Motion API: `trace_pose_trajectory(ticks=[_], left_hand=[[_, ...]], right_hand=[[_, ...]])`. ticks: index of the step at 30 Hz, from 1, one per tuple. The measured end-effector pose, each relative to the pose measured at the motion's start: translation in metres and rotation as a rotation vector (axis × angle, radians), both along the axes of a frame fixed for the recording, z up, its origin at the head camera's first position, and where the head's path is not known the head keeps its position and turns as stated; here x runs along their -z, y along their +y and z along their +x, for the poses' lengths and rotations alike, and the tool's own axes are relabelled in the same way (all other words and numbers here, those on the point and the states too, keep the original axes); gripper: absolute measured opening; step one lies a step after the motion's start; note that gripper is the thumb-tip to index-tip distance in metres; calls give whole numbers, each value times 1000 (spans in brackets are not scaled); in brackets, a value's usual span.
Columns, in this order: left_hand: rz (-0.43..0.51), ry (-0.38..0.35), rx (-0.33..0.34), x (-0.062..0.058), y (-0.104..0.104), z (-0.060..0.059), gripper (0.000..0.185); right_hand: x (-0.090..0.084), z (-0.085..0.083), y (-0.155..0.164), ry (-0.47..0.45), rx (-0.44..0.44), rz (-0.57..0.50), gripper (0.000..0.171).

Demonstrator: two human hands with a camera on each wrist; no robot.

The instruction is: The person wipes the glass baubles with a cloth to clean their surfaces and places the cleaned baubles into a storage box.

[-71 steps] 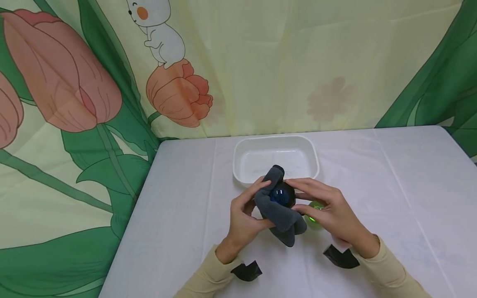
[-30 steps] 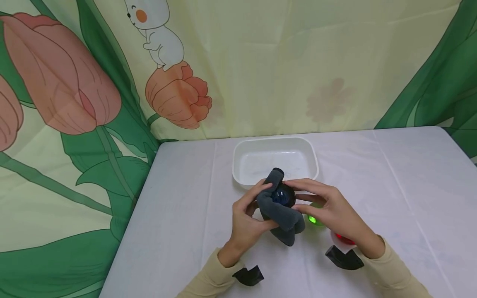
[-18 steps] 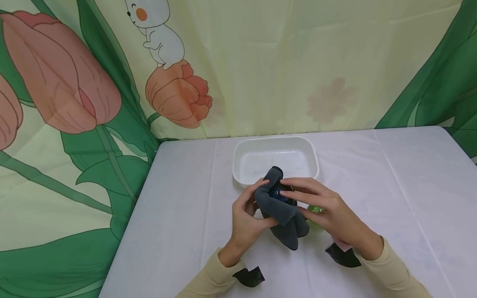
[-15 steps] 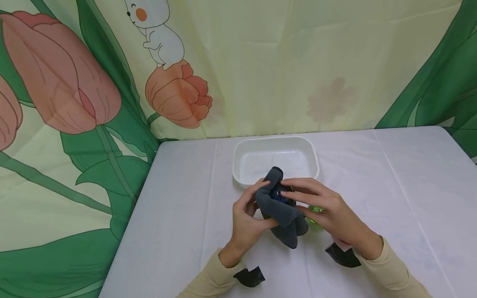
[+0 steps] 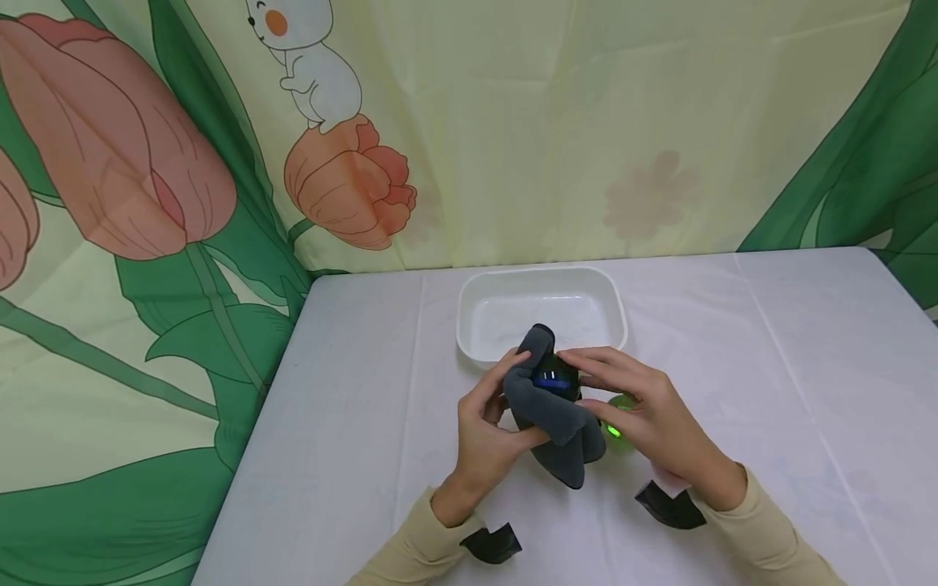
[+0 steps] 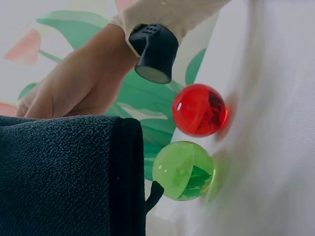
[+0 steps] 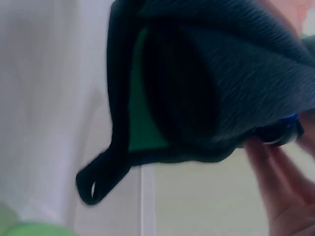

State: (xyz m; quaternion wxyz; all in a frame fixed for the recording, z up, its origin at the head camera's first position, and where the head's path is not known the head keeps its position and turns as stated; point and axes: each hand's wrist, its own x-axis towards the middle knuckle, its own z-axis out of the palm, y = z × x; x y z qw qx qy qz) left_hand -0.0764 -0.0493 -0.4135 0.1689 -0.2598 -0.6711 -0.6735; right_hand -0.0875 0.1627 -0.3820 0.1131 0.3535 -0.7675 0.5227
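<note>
Both hands meet over the middle of the bench (image 5: pixel 352 423), just in front of a white tray (image 5: pixel 469 325). The left hand (image 5: pixel 484 431) grips a dark grey cloth (image 5: pixel 545 415), its fingers (image 5: pixel 513 366) curled round the upper fold and the thumb pressed against the lower part. The cloth wraps partly round a dark blue ball (image 5: pixel 554 381), which shows through the opening at the top, held above the bench. The right hand (image 5: pixel 652 423) holds the ball from the other side, its fingers (image 5: pixel 593 358) curled over it; how firmly they pinch it is hard to tell, as the cloth hides much of the contact.

A green ball (image 5: pixel 619 415) lies on the bench just under the right hand's palm. The left wrist view shows it (image 6: pixel 183 170) clear and glassy, with a red ball (image 6: pixel 199 109) just beside it, nearly touching. In the right wrist view the cloth (image 7: pixel 236 73) hangs with a small loop (image 7: pixel 93 187) at one corner.

A flowered curtain (image 5: pixel 183 203) hangs behind the bench.
</note>
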Motion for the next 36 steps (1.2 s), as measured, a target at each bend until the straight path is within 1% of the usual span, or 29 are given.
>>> trace_pose_trajectory(ticks=[2,4,8,11,13,15,17,19,20,22,27,29,30,31,33,36], left_hand=[[-2,-2,1,0,0,0,73],[6,-14,7,0,0,0,72],[30,-40,20,-1,-1,-1,71],[37,-48,27,-1,-3,-3,70],[36,-49,32,-2,-3,-3,70],[32,-50,35,-3,-4,-2,70],[29,-53,37,-4,-5,-2,71],[27,-51,39,-4,-5,-2,70],[27,-49,41,-5,-5,-2,70],[23,-44,45,-5,-5,-2,69],[21,-36,42,-4,-5,-2,69],[24,-29,37,-5,-5,-2,69],[25,-26,35,-5,-6,-2,69],[25,-23,34,-5,-6,-3,68],[21,-23,36,-5,-6,-3,68],[10,-37,47,-6,-7,-3,68]], right_hand=[[-1,1,0,-87,3,-9,64],[-3,2,1,-133,5,-4,63],[-6,2,3,-128,-22,38,63],[-8,1,6,-78,-41,80,65],[-9,1,7,-6,-24,114,58],[-9,1,6,98,-9,123,49],[-9,0,5,182,3,121,47],[-7,0,3,240,-11,98,47],[-6,0,3,260,-18,86,45],[-4,0,2,269,-24,72,44],[-2,0,0,276,7,57,44],[-2,1,-1,263,17,51,45],[-2,1,-2,233,18,45,45],[-2,2,-2,184,13,29,44],[-2,3,-2,56,0,-8,44],[-3,6,-1,-152,0,-66,55]])
